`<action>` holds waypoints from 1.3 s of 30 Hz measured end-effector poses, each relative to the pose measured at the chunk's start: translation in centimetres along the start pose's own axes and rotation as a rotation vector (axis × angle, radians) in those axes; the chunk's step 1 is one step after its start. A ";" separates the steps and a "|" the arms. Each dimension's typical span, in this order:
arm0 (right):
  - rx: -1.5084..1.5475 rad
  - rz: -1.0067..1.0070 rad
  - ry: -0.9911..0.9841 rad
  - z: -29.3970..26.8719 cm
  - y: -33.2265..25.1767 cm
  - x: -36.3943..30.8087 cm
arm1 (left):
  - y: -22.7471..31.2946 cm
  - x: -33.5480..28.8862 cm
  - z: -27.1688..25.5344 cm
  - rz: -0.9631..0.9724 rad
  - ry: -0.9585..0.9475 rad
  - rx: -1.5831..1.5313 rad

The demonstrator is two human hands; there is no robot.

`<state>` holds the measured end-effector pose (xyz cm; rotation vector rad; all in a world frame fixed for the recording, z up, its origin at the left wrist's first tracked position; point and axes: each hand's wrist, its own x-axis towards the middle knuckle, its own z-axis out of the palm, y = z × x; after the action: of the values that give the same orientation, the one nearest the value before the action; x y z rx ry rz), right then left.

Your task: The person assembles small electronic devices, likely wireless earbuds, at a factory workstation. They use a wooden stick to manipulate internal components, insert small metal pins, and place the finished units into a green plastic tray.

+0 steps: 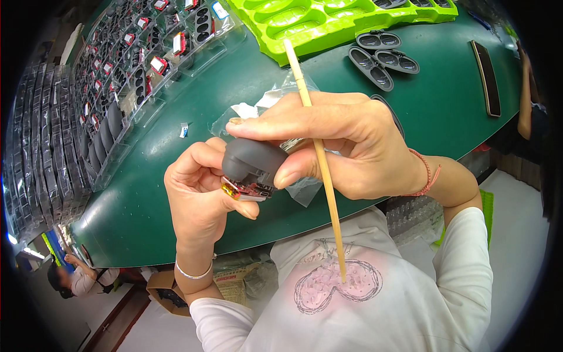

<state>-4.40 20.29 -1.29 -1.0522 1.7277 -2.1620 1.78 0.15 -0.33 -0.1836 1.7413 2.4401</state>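
Observation:
Over the near edge of the green table, both hands meet at a small dark grey earbud case [251, 159]. My left hand [196, 185] is closed around its left side, thumb beneath. A small circuit board [252, 189] with a yellow-orange part shows at the case's lower side. My right hand [366, 144] has its thumb and fingertips on the case's right and top. A thin wooden chopstick [326, 182] is also gripped in that hand, slanting from the bright green tray [280, 44] down toward my shirt. What lies between the right thumb and fingers is partly hidden.
Clear plastic trays [146, 108] of cases and red-and-white parts fill the left, beside stacked trays [47, 141]. Loose case shells [381, 58] and a phone [485, 79] lie right. Crumpled clear plastic [305, 190] is behind my hands. Other people [79, 281] sit at both sides.

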 end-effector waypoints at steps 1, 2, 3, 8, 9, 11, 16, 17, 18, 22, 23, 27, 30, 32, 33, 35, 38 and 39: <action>0.010 0.011 -0.008 0.0 0.0 0.0 | -0.1 0.0 -0.2 0.004 -0.015 0.027; 0.019 0.035 -0.019 -0.1 -0.1 0.0 | -0.2 0.0 -0.1 0.027 -0.033 0.045; 0.028 0.059 -0.030 -0.2 -0.2 0.1 | -0.3 0.0 -0.1 0.050 -0.052 0.063; 0.000 0.241 -0.114 -0.8 -1.1 0.2 | 0.8 0.4 1.8 0.320 -0.083 0.329; 0.032 0.311 -0.137 -1.1 -1.4 0.2 | 0.7 0.5 0.5 0.401 -0.192 0.463; 0.017 0.374 -0.160 -1.2 -1.7 0.4 | 0.8 0.3 0.0 0.479 -0.272 0.614; -0.105 0.189 -0.043 -0.3 -1.3 0.2 | 0.1 0.5 0.9 0.494 -0.060 0.466; -0.339 0.022 -0.075 -0.8 -0.7 0.2 | 0.2 0.6 1.0 0.467 -0.073 0.470; -0.380 0.007 -0.082 -1.0 -0.6 0.3 | 0.2 0.6 1.0 0.440 -0.086 0.473; -0.472 -0.055 -0.086 -1.2 -0.5 0.5 | 0.2 0.5 0.7 0.482 -0.112 0.609; -0.477 -0.073 -0.079 -1.2 -0.5 0.6 | 0.1 0.4 0.6 0.507 -0.108 0.574; -0.660 -0.031 -0.040 -2.0 -1.5 1.0 | 0.0 0.2 -0.1 0.523 -0.003 0.432; -0.883 -0.058 -0.222 -2.7 -0.6 0.5 | 0.1 0.5 -0.9 0.474 0.081 0.402; -0.972 -0.077 -0.274 -2.5 0.1 0.1 | -0.2 0.7 -1.1 0.445 0.086 0.390; -1.020 -0.094 -0.288 -2.5 0.8 -0.2 | -0.3 0.7 -1.1 0.428 0.069 0.382; -1.071 -0.081 -0.327 -2.2 1.4 -0.4 | -0.4 0.8 -0.6 0.398 0.064 0.370; -1.118 -0.119 -0.351 -2.4 1.4 -0.1 | -0.5 0.8 -0.3 0.376 0.049 0.370; -1.090 -0.112 -0.327 -2.4 1.4 -0.1 | -0.5 0.8 -0.3 0.373 0.042 0.377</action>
<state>-6.23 21.76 -2.78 -1.5881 2.7065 -0.8532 1.11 0.09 -1.08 0.1453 2.3970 2.2767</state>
